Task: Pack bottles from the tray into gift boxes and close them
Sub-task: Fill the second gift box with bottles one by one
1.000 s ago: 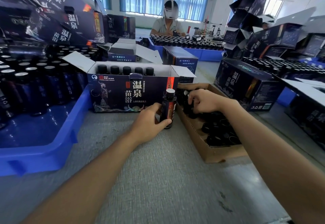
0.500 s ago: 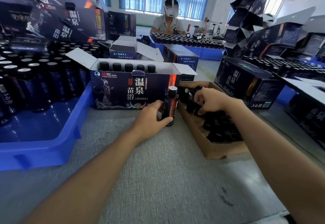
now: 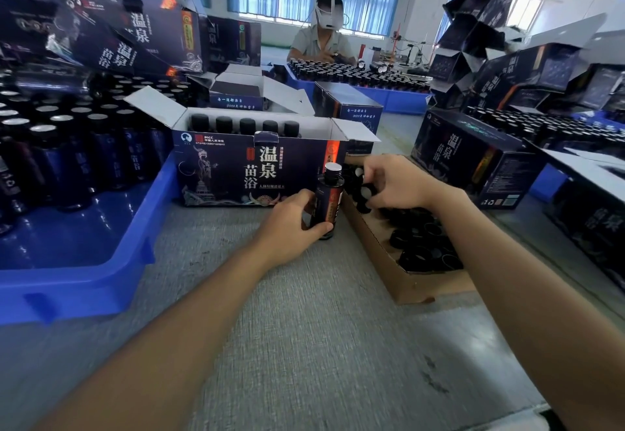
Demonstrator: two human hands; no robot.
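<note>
Left hand (image 3: 287, 224) clamped our upright bottle (image 3: 330, 193) on the desk (image 3: 304, 329), just beside the open gift box's (image 3: 243, 166) front right corner | right hand (image 3: 395, 183), right of that box, curled among dark pieces (image 3: 416, 237) in a cardboard carton (image 3: 378, 254); we could not tell its grip | risk, we judged: a blind nudge could tip the bottle.

A dark, silver-capped bottle (image 3: 329, 190) stands upright just beside the open gift box (image 3: 220, 173), which holds five black-capped bottles (image 3: 247, 125).
</note>
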